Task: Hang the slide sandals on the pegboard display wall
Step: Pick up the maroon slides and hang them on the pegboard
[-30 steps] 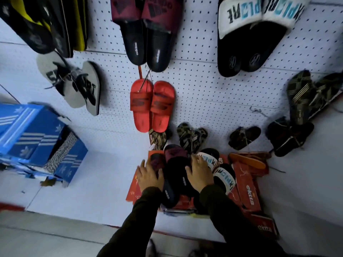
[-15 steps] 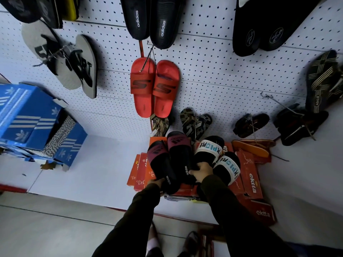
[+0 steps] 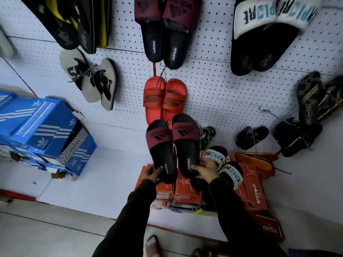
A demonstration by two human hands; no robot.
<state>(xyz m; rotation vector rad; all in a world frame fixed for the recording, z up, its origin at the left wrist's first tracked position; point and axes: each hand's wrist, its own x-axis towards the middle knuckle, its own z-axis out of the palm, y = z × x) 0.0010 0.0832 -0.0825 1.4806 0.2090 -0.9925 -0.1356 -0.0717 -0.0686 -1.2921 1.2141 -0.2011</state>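
Lifting a maroon-strapped pair of slides toward the pegboard

The left hand (image 3: 151,173) is gripping the heel of the left slide (image 3: 161,151) and the right hand (image 3: 206,170) is gripping the heel of the right slide (image 3: 186,145), fingers wrapped closed around each sole, toes pointing up at the pegboard wall (image 3: 213,93) just below the hanging red slides (image 3: 164,101). The step looks like carrying the pair up from the orange shoeboxes (image 3: 185,188); next they are needing a free hook, and a bare wire hook (image 3: 271,113) is jutting out to the right. Open board lies between the red pair and that hook, while the white-strapped slides (image 3: 230,169) are crowding the right wrist.
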